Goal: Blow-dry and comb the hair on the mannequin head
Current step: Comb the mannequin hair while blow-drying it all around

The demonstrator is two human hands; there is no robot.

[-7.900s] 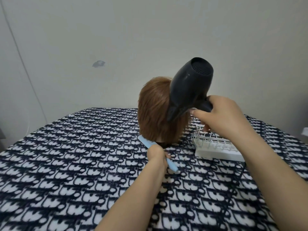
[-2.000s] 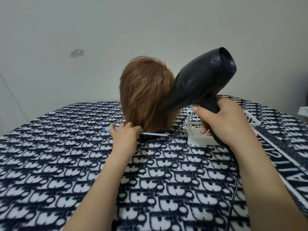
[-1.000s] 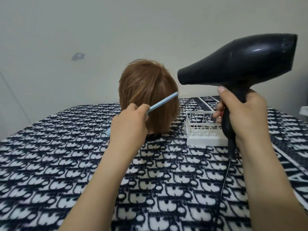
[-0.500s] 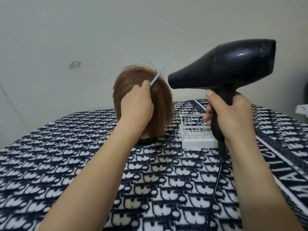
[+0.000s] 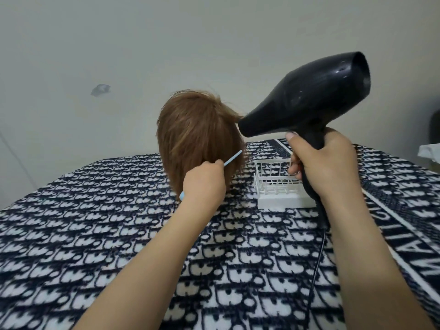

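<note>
The mannequin head (image 5: 197,134) is standing toward the far edge of the surface (image 5: 83,234), with its brown hair facing the camera. The left hand (image 5: 204,184) is gripping a light blue comb (image 5: 233,157), whose thin end is lying across the lower right part of the hair. The right hand (image 5: 326,167) is clenching the handle of a black hair dryer (image 5: 309,96). Its nozzle is pointing left, just beside the hair (a few strands are lifting toward it). The cord (image 5: 317,265) is hanging along the right forearm. 1 white wire rack (image 5: 277,201) is sitting just right of the head, with a narrow gap between them. A broad stretch of patterned cloth is spreading left of the 2 arms, and a banded border is running along the right edge.
</note>
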